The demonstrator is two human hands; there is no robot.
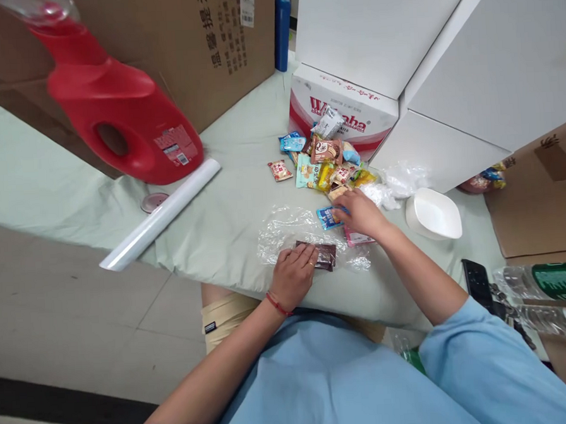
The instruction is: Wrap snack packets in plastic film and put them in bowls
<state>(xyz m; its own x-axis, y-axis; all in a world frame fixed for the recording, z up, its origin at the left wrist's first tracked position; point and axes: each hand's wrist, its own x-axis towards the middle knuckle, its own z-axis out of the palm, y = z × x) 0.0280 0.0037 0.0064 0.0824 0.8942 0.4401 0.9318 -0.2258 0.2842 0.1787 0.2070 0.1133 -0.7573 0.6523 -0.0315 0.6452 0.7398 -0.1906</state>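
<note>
My left hand [293, 275] lies with its fingers stretched over a dark brown snack packet [326, 258], covering its left part. That packet rests on a crumpled clear plastic bag [277, 231] near the table's front edge. Thumb and fingers of my right hand [361, 214] close on the right end of a small blue snack packet [327, 218]. Under my right wrist shows part of a pink packet [357, 236]. Just beyond the hand is a pile of mixed wrapped snacks [325, 165], with a red and cream packet [279, 170] lying to its left.
A white bowl [434, 215] and crumpled clear plastic [402, 179] sit at right. A white roll [162, 215] and a red detergent bottle [131, 125] are at left. Cartons [236, 43] and white boxes [349, 31] stand behind. A phone [476, 281] and plastic bottles [547, 280] lie far right.
</note>
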